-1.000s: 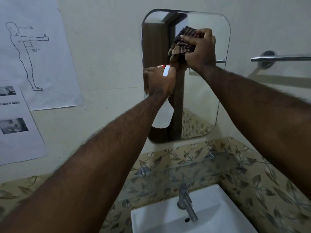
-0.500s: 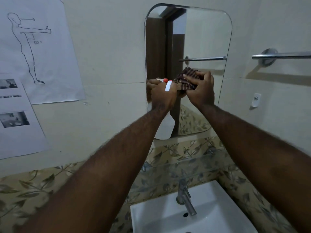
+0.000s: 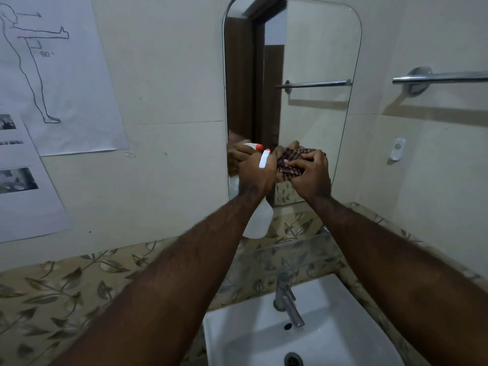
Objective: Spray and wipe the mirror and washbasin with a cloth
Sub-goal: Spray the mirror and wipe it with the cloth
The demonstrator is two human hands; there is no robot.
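Note:
A tall rounded mirror (image 3: 314, 48) hangs on the wall above a white washbasin (image 3: 237, 336). My right hand (image 3: 310, 173) presses a dark checked cloth (image 3: 289, 163) against the lower part of the mirror. Just left of it, my left hand (image 3: 254, 174) grips a translucent white spray bottle (image 3: 258, 219) with a white trigger and an orange nozzle tip, held upright close to the glass. The two hands nearly touch. The mirror reflects both hands and the bottle.
A metal tap (image 3: 286, 299) stands at the back of the basin, with a glass shelf (image 3: 290, 249) above it on the leaf-patterned tiles. A chrome towel rail (image 3: 441, 77) sticks out at the right. Paper posters (image 3: 52, 75) hang at the left.
My right hand has dragged the cloth down the mirror from its top to its lower part. My left hand with the bottle has sunk along with it.

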